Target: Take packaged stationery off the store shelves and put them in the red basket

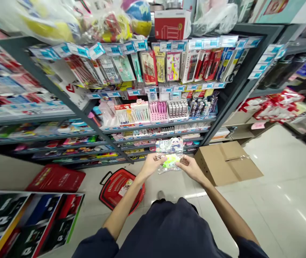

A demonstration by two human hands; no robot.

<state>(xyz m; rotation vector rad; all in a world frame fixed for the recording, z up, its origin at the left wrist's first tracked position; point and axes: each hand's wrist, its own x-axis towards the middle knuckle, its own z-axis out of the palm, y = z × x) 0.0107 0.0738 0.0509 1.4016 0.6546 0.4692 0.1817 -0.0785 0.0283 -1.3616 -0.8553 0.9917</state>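
Observation:
In front of my body I hold up a clear plastic toy packet [170,146] with a panda printed on its top card. A yellow-green soft-looking toy [170,161] shows through the lower part. My left hand [153,165] pinches the packet's left side, thumb on the front. At the right side my right hand [190,166] grips it the same way, thumb near the toy. The fingers behind the packet are partly hidden.
Shelves of pens and stationery [158,111] stand ahead. On the floor, a red shopping basket [120,188] with a small packet in it lies left of my feet. A closed cardboard box [228,161] sits at the right. Boxed goods [32,215] stand at lower left.

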